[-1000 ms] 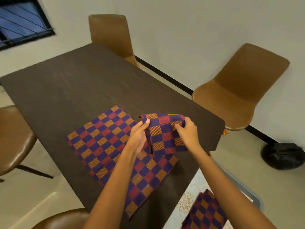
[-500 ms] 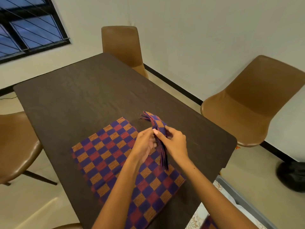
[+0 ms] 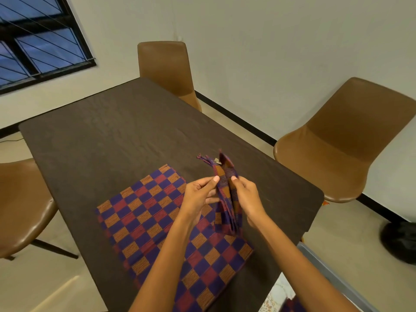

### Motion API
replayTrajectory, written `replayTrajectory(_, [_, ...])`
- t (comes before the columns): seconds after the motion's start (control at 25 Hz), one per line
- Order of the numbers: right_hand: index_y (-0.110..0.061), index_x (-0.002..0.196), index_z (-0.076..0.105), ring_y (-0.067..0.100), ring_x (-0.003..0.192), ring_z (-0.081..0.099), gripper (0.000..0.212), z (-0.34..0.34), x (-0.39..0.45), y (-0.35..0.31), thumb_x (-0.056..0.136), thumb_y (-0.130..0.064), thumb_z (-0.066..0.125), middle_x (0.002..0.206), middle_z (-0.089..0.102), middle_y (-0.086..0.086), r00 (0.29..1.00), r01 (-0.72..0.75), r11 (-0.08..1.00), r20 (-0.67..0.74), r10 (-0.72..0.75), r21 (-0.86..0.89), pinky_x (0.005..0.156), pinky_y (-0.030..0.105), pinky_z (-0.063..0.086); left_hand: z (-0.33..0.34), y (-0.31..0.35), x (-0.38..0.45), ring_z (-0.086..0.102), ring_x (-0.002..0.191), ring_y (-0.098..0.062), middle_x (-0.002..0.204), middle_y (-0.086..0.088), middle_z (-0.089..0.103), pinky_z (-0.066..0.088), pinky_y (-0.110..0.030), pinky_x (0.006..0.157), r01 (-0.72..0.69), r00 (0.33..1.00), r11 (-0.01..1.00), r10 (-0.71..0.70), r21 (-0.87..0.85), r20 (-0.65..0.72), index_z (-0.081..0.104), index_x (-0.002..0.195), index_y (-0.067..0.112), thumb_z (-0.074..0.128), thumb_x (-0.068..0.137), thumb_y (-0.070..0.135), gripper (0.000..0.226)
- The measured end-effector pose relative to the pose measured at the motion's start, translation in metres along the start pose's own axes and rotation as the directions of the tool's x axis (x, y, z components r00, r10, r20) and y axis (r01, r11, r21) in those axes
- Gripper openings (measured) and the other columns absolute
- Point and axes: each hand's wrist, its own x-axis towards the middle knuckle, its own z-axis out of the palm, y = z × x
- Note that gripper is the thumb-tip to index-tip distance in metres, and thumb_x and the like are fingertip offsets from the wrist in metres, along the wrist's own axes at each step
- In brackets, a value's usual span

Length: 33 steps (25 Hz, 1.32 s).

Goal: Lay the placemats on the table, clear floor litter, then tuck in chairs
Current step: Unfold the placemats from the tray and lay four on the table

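— Over the dark table [image 3: 108, 136]?
— Folded placemats [image 3: 226, 194], a checked bundle in purple, red and orange, held upright above the near right part. Pinched on one side by the left hand [image 3: 199, 194], thumb and fingers curled against the cloth; pinched on the other by the right hand [image 3: 246, 197], fingers closed on the fold.
— Already laid?
— One flat placemat [image 3: 162, 233], spread on the near half, partly hidden under both forearms.
— Containers?
— Grey tray [image 3: 333, 278] at the lower right, off the table edge. Inside, a patterned pale lining and a scrap of checked fabric, possibly another mat; mostly cut off by the frame.
— Around?
— Three brown chairs: far chair [image 3: 165, 68], right chair [image 3: 337, 140], left chair [image 3: 20, 206]. Black bag [image 3: 400, 242] on the floor by the wall.
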Motion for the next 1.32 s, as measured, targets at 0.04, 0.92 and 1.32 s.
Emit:
replayTrajectory(0.04, [-0.019, 0.1, 0.068, 0.025, 0.092, 0.067, 0.028, -0.002, 0.001, 0.001, 0.099, -0.031, 0.043, 0.095, 0.071, 0.008, 0.997, 0.065, 0.997, 0.041, -0.063, -0.035, 0.086, 0.042, 0.052, 0.0, -0.001, -0.001, 0.072, 0.088, -0.02, 0.097, -0.011, 0.074, 0.06, -0.027, 0.068, -0.011, 1.0, 1.0, 0.011, 0.011, -0.009, 0.07, 0.105, 0.008, 0.06, 0.09, 0.019, 0.021])
replayTrajectory(0.92, [-0.018, 0.085, 0.074, 0.021, 0.078, 0.063, 0.033, 0.002, 0.002, -0.007, 0.098, -0.027, 0.045, 0.085, 0.072, 0.014, 0.983, -0.062, 0.997, 0.173, 0.07, -0.05, 0.075, 0.034, 0.048, -0.001, -0.002, 0.002, 0.072, 0.081, -0.013, 0.088, -0.002, 0.073, 0.06, -0.029, 0.065, -0.046, 0.984, 0.991, 0.067, 0.126, -0.162, 0.067, 0.091, 0.014, 0.072, 0.081, 0.014, 0.012])
replayTrajectory(1.32, [-0.027, 0.113, 0.051, 0.009, 0.085, 0.068, 0.024, -0.011, 0.013, -0.014, 0.098, -0.009, 0.043, 0.093, 0.068, -0.001, 0.962, 0.23, 0.947, 0.198, -0.187, -0.222, 0.073, 0.026, 0.056, -0.028, 0.003, 0.005, 0.064, 0.056, -0.005, 0.074, 0.005, 0.065, 0.052, -0.018, 0.051, -0.071, 0.974, 0.997, 0.067, -0.009, -0.215, 0.039, 0.123, 0.029, 0.056, 0.088, -0.005, 0.052])
